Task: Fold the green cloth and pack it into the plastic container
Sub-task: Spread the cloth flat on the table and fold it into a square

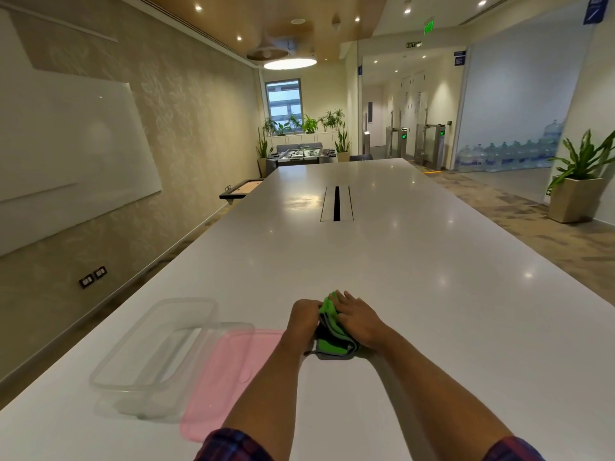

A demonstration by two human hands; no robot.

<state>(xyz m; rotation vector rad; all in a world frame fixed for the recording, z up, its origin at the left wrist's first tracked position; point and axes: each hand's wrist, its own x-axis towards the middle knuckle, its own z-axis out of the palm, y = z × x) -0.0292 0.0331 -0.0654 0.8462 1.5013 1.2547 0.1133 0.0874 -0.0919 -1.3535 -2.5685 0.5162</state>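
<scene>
The green cloth [329, 341] with grey edging lies folded into a small bundle on the white table [432, 294], between my two hands. My left hand [304, 319] grips its left edge with curled fingers. My right hand [357, 319] presses flat on top of it, fingers spread forward. The clear plastic container [156, 354] stands open and empty on the table to the left of my hands. Its pink lid [229, 377] lies flat between the container and my left forearm.
A cable slot [336, 203] is set into the table's middle, farther away. The table's left edge runs close to the container, with a wall and whiteboard [66, 144] beyond. A potted plant [579, 181] stands on the floor at right.
</scene>
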